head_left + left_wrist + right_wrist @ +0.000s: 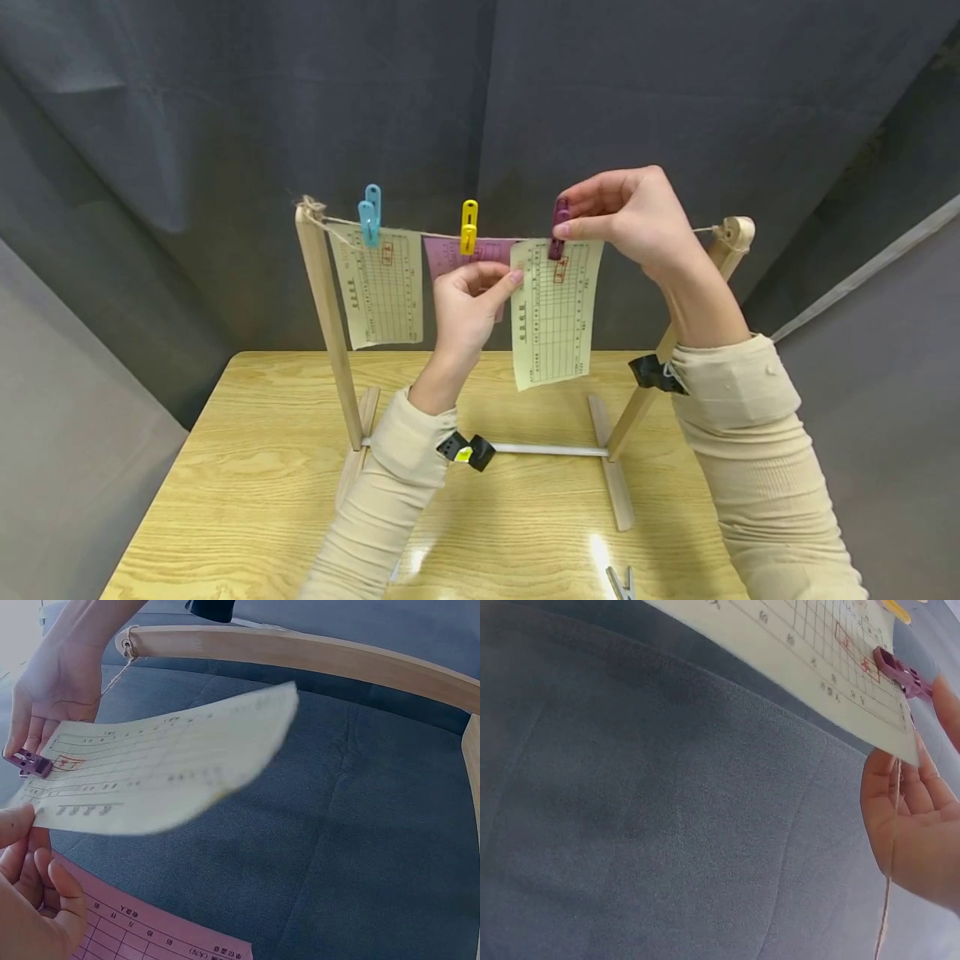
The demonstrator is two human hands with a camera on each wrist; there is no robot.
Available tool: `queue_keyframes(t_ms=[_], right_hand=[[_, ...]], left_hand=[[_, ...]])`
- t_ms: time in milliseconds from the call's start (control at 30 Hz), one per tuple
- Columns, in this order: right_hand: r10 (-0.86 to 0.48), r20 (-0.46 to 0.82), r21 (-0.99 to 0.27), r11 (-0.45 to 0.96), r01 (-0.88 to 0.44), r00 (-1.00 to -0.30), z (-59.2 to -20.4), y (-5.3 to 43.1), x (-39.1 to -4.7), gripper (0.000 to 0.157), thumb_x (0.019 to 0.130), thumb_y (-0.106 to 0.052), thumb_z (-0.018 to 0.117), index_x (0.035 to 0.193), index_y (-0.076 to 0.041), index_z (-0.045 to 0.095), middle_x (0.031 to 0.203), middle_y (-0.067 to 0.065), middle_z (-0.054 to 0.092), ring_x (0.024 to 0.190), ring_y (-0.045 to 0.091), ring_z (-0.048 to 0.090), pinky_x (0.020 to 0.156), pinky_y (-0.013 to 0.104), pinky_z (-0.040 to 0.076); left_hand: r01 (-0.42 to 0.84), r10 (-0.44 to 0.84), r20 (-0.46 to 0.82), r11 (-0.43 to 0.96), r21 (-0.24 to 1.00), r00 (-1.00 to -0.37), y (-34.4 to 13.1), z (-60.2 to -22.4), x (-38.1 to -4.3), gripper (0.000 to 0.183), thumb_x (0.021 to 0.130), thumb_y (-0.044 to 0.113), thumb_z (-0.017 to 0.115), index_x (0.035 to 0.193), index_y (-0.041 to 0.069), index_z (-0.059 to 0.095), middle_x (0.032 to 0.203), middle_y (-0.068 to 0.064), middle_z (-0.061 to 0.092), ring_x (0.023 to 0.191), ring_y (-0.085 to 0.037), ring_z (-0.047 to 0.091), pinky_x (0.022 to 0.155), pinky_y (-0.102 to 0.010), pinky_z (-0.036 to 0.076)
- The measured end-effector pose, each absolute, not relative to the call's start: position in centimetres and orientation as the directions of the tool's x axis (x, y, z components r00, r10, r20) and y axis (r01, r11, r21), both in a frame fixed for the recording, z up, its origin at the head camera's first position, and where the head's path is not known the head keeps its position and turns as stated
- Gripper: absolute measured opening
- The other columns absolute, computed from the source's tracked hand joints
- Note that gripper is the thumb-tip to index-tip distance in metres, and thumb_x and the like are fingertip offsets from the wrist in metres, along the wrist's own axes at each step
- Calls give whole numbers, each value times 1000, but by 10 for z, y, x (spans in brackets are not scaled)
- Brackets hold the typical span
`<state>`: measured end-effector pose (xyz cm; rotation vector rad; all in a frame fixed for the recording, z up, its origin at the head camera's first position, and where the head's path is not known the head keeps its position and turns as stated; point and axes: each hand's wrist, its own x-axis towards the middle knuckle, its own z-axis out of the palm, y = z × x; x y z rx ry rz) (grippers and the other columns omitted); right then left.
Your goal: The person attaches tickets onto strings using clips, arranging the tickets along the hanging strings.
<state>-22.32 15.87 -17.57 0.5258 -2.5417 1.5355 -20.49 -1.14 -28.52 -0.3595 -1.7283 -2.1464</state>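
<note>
The left sleeve (375, 517) and right sleeve (761, 467) are cream, with broad cuffs (731, 379); the left wrist carries a black device (481, 452) with a yellow-green patch (463, 455).

Glare on the tabletop (525, 521), soft shadows, hazy wrist views (bluish)

Paper slip (555, 329) and purple clothespin (557, 249) at the string (889, 879).
Slip: pale yellow-green, printed grid, red stamp mark near the top; hangs lengthwise downward, slightly curved, lower edge slanted. Clothespin: near upright, at the middle of the slip's top edge, lower end over the paper just above the stamp mark.
</note>
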Motion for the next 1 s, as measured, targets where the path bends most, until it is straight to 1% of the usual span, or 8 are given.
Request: queue_keyframes(t_ms=[167,233,433,567,700,800,900,1000], right_hand=[[-232,259,-827,448,-339,-938,-175,161,-222,43,73,-10,75,113,1,62,77,-3,66,74,11,60,70,21,46],[-227,256,-826,453,-335,-940,-175,161,-221,46,74,-11,76,116,-1,61,79,-3,66,77,11,61,74,22,46],[-223,267,-833,435,-341,-938,-173,163,-219,49,73,-12,76,118,-2,60,92,1,69,85,9,64,81,25,47],[-225,278,-844,407,-350,-934,-172,165,-218,51,74,-11,75,121,-1,58,99,5,68,88,10,64,82,25,48],[-209,307,-851,376,-366,-929,-174,168,-216,50,75,-10,74,121,-2,57,102,6,67,90,11,63,82,24,48],[-179,337,-869,318,-378,-924,-177,171,-212,47,75,-6,73,120,0,58,100,3,67,87,10,64,79,21,48],[-146,374,-897,195,-397,-916,-181,176,-204,44,74,0,72,117,2,59,95,2,68,82,11,65,75,18,49],[-126,415,-902,73,-425,-901,-185,182,-196,40,73,4,71,112,3,62,93,3,69,79,13,65,74,18,49]], left_hand=[[430,-117,415,-185,884,-902,-11,-285,-205,13,78,-1,69,80,-12,64,61,5,57,43,-9,40,40,-19,33],[433,-115,418,-183,883,-901,-12,-286,-205,12,78,-1,69,80,-12,64,61,4,58,43,-11,41,40,-19,34],[438,-112,424,-193,878,-899,-12,-286,-206,13,77,0,69,80,-11,64,62,4,58,44,-11,41,40,-19,34],[432,-116,417,-193,881,-901,-12,-287,-206,13,77,-1,69,81,-12,64,62,4,58,44,-9,41,40,-19,33],[419,-124,402,-176,891,-907,-12,-287,-205,13,77,0,69,81,-11,64,61,4,57,43,-7,41,40,-19,33],[409,-127,391,-182,894,-911,-11,-287,-205,14,77,0,70,81,-11,64,62,4,58,44,-6,41,40,-18,33],[405,-132,385,-190,894,-913,-11,-286,-204,14,78,1,69,82,-11,63,64,4,59,47,-5,43,41,-18,34],[409,-147,386,-187,893,-911,-11,-287,-202,15,79,2,69,83,-11,63,65,5,59,52,-5,46,42,-18,36]])
